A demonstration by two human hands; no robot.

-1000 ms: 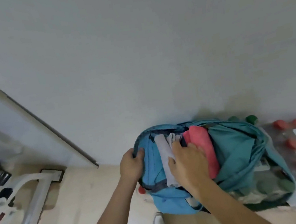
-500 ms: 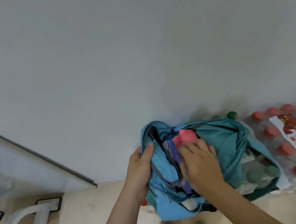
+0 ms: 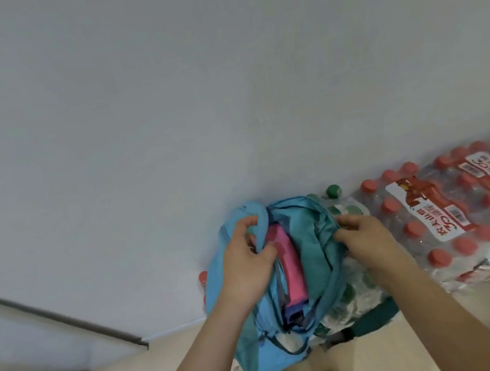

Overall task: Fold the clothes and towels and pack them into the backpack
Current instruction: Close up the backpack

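Head view, backpack point(image 3: 260, 341) between both hands, left hand point(image 3: 246, 264) gripping its left rim, right hand point(image 3: 362, 237) pinching right rim, pink cloth point(image 3: 289, 269) inside

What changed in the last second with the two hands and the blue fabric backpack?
The right hand came off the pink folded cloth and moved right to grip the right rim of the blue fabric backpack. The left hand still grips the left rim; the cloth stays inside.
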